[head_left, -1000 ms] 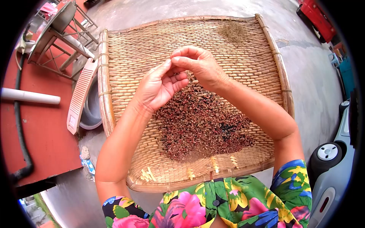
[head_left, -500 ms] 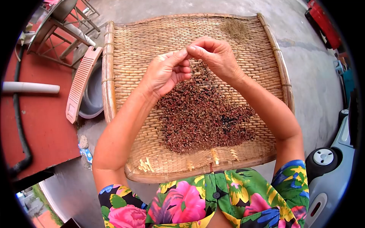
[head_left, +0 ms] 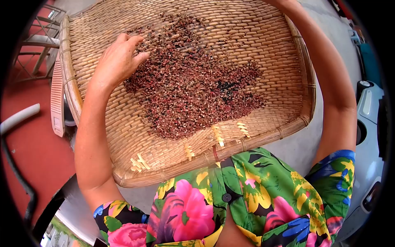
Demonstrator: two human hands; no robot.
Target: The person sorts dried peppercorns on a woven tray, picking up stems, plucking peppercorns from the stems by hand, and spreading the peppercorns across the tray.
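A wide woven bamboo winnowing tray [head_left: 284, 78] lies in front of me, tilted in view. On it spreads a pile of small reddish-brown husks and black seeds [head_left: 193, 90]. My left hand [head_left: 119, 61] is over the pile's upper left edge, thumb and fingers apart, with nothing visible in it. Whether its fingertips touch the husks I cannot tell. Only the wrist end of my right hand [head_left: 283, 3] shows, at the top edge of the view near the tray's far right side; its fingers are out of frame.
A pink ridged washboard [head_left: 57, 99] stands left of the tray, by a red surface [head_left: 41, 152] with a white pipe [head_left: 20, 118] and a black hose [head_left: 20, 177]. A metal-framed stand [head_left: 39, 53] is at upper left. At right is a pale blue toy car [head_left: 370, 107].
My hands, which met above the tray, have parted. The left moved left and down to the pile; the right went up and right, mostly out of view. The view has shifted and tilted.
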